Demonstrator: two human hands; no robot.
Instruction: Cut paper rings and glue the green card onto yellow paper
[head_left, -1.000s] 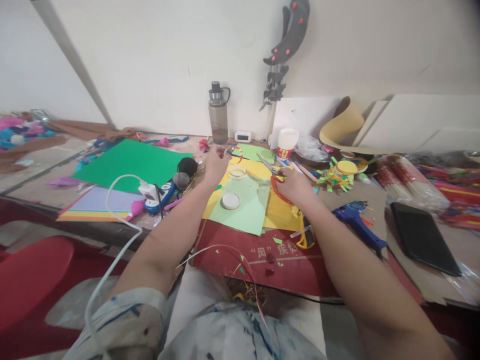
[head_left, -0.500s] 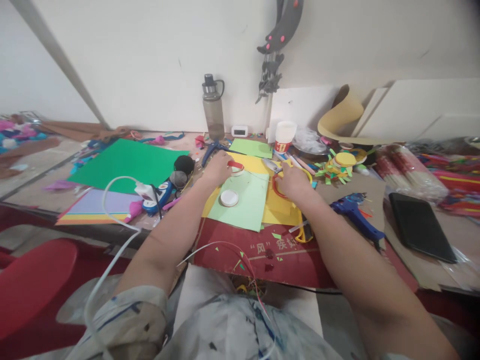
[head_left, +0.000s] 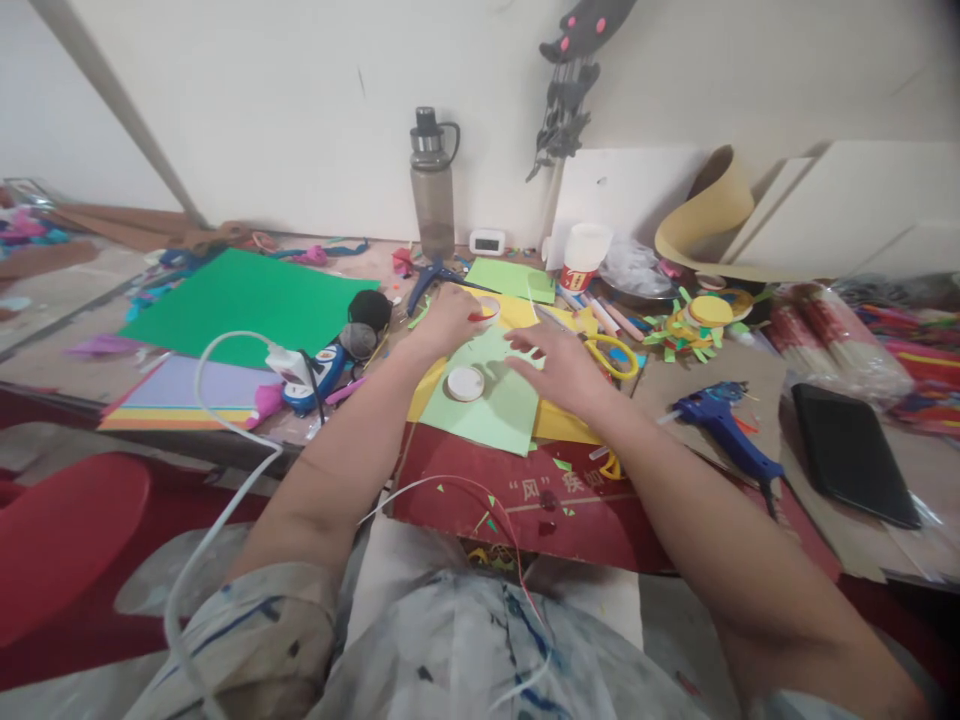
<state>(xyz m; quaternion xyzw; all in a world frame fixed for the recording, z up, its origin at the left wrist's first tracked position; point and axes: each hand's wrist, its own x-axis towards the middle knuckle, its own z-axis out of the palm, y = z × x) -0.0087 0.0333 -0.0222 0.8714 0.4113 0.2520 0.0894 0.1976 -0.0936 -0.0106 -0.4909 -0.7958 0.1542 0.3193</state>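
Seen from the wearer's head, two bare hands reach over a cluttered worktable. The left hand (head_left: pixel 451 318) is narrow, its fingers curled at the rim of a small white ring (head_left: pixel 489 308) edged in red, at the far end of a pale green sheet (head_left: pixel 491 405); whether the fingers grip the ring or only steady it, I cannot tell. The right hand (head_left: pixel 559 368) is spread wide with nothing in it, beside yellow-handled scissors (head_left: pixel 616 358), which lie on the side where that hand could easily take them. A white round disc (head_left: pixel 466 383) lies flat on the pale green sheet, nearer the wearer, probably so that it stays within reach of both hands. Under that sheet are yellow paper (head_left: pixel 559 424) and a red board (head_left: pixel 465 480) dotted with green scraps, which likely shield the tabletop. A blue glue gun (head_left: pixel 720 425) lies to the right, its handle towards the wearer, seemingly for easy picking up. The phone (head_left: pixel 855 455) sits farther right and the bottle (head_left: pixel 433 205) stands by the wall, both apart from the hands, perhaps to avoid knocks.
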